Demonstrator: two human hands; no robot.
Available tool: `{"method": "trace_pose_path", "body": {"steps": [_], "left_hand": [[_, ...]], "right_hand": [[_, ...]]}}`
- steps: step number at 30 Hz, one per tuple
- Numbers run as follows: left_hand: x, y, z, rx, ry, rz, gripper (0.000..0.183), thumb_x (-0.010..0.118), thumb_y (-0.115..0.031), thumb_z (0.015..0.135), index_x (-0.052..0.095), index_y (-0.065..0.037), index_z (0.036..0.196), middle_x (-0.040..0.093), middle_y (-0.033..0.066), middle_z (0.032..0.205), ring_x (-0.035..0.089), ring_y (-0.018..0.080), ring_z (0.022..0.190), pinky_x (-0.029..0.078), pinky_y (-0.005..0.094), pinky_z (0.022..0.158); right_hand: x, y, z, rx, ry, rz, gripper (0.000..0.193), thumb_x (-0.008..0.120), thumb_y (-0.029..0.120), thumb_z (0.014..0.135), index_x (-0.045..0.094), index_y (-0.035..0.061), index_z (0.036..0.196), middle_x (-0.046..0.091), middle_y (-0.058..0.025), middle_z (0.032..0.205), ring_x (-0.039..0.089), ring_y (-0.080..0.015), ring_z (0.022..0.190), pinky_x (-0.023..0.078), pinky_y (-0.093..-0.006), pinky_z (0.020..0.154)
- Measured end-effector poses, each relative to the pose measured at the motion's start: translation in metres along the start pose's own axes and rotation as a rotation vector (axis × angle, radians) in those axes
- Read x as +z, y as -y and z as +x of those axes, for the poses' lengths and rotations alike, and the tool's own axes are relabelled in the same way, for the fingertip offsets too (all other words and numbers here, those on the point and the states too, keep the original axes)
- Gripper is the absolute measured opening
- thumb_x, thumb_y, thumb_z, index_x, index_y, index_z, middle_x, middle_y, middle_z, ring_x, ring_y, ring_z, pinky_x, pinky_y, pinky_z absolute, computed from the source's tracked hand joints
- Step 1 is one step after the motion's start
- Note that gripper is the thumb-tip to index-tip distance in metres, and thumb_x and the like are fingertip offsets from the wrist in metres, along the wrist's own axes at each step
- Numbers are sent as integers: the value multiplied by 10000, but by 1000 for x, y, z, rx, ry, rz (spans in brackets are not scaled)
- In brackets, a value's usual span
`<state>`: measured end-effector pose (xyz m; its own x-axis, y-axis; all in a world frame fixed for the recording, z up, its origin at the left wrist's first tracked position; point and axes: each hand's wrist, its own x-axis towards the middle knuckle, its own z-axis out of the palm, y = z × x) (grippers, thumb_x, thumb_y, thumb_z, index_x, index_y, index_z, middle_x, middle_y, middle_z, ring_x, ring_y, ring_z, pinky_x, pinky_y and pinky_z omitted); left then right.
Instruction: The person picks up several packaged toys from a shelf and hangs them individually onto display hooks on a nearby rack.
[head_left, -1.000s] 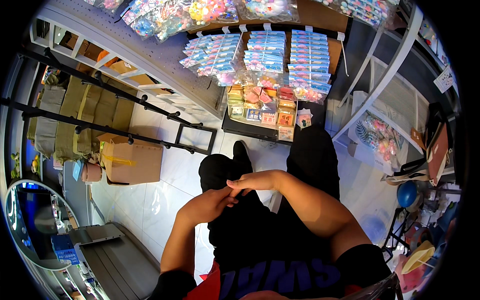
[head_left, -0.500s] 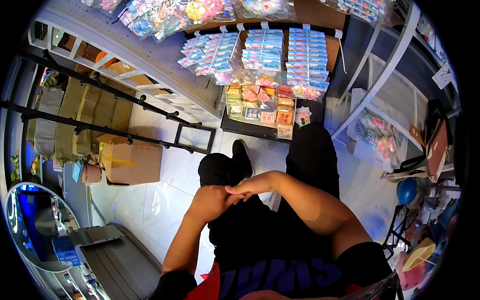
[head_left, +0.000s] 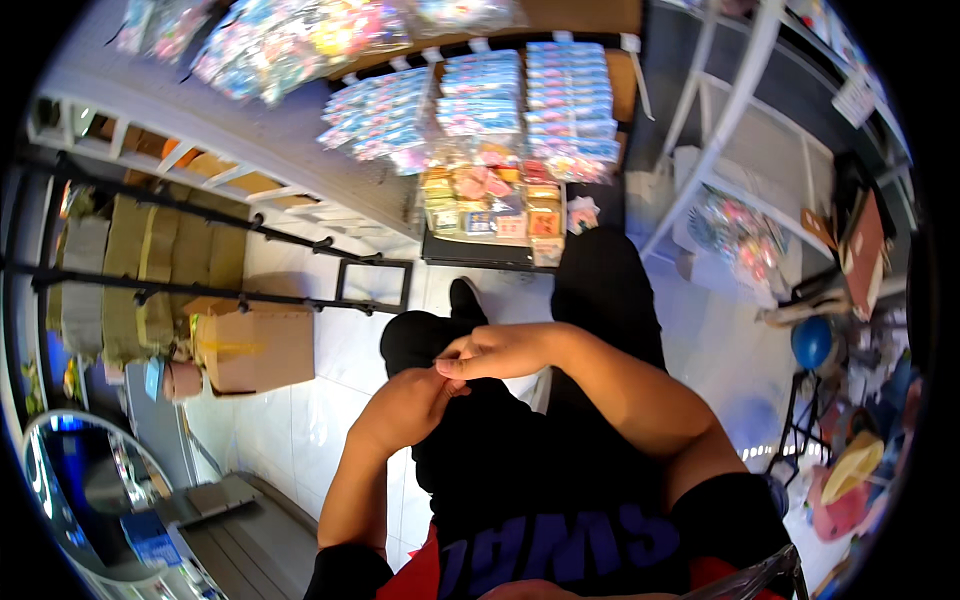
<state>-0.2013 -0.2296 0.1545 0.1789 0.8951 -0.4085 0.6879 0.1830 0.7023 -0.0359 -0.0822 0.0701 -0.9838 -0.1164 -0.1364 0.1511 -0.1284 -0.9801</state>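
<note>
Over my black-trousered thighs my two hands meet, fingers touching. My left hand (head_left: 402, 408) is closed, its fingers curled inward toward the other hand. From the right, my right hand (head_left: 500, 352) reaches across, closed as well, with its thumb and fingers pressed together at the left hand's thumb side. Whatever lies between the fingers, if anything, is hidden. Just beyond the hands is my bent left knee (head_left: 425, 340); my right knee (head_left: 605, 275) is farther right.
Ahead hang rows of blue-topped packets (head_left: 480, 90) above a display of small colourful boxes (head_left: 495, 215). At left are a black rail rack (head_left: 200, 290), a cardboard box (head_left: 255, 345) and a round mirror (head_left: 110, 490). A white metal rack (head_left: 715, 140) and a blue ball (head_left: 811, 342) are at right.
My hands stay together; the right hand has shifted slightly up and left, its fingers changing position against the left hand. The view has turned a little, moving the shelves leftward.
</note>
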Motion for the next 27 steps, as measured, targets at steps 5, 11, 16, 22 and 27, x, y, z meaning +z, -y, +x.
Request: {"method": "trace_pose_path", "body": {"steps": [5,11,16,22,27], "left_hand": [[14,-52,43,343,-278,686,183,715,-262,902,697,-80,888,605,80,661,642,308,604,492,433,565],[50,-116,130,605,-163,695,175,747,-208,794,596,-121,778,579,58,720,644,302,683,515,423,639],[114,-141,208,711,192,625,122,700,-216,873,661,-108,832,650,75,775,675,304,787,531,433,752],[189,-151,299,436,659,290,169,639,-173,947,743,-41,964,743,154,901,709,351,868,554,421,753],[225,-116,347,331,736,101,189,676,-175,948,729,5,974,739,136,849,675,238,735,529,382,686]], "right_hand": [[-2,42,-79,184,16,-181,793,465,687,1039,719,-58,943,635,-135,1130,628,-248,975,501,-373,848],[12,6,-192,68,-417,-108,594,468,487,1111,593,2,793,541,-73,921,554,-205,859,466,-363,814],[27,-33,-267,348,-751,123,691,395,604,1103,740,8,1054,669,-67,894,619,-168,890,500,-329,863],[13,-114,-336,336,-793,177,760,424,657,1071,742,-20,1209,743,-131,1082,672,-206,1009,502,-369,973],[-22,-173,-362,417,-792,236,496,694,434,992,745,-28,1162,760,-142,1111,697,-210,1020,535,-370,956]]}}
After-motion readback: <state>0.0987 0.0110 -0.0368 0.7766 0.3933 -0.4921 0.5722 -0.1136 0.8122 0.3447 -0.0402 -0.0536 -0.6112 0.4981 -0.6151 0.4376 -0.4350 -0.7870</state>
